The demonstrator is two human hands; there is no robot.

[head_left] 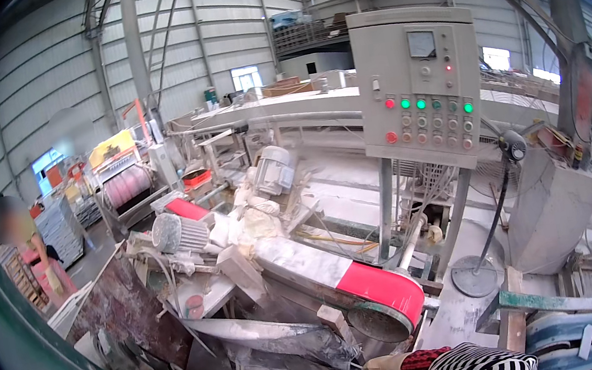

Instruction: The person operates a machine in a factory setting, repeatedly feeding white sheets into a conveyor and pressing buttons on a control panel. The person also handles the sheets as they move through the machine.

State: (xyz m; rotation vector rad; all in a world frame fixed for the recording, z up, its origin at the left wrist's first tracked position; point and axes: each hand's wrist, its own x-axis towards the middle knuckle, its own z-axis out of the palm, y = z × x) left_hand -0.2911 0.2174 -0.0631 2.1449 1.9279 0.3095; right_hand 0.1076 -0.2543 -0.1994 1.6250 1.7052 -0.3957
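A gloved hand (386, 367) shows at the lower edge of the view, tan glove on, with a red cuff and a black-and-white striped sleeve (481, 369) behind it. Which hand it is I cannot tell for sure; it reads as the right one, reaching leftward. Its fingers look loosely curled, but whether they grip anything is hidden. No other hand of the person is in view.

The glove rests just below the red belt guard (379, 288), which curves over a pulley (376, 323) at the lower end of a long dust-caked arm (299, 260), probably so the moving belt stays covered near where a worker stands. Just left of the guard, a small stone offcut (332, 318) lies on the machine bed, and a dark reddish stone slab (129, 314) leans further left of it. Up the arm from the guard sit 2 ribbed electric motors (180, 234), (275, 169). Right of and above the guard, a grey control box (419, 88) with green and red buttons stands on posts, at standing reach. Far left of the guard, another person (24, 246) stands among stacked tiles.
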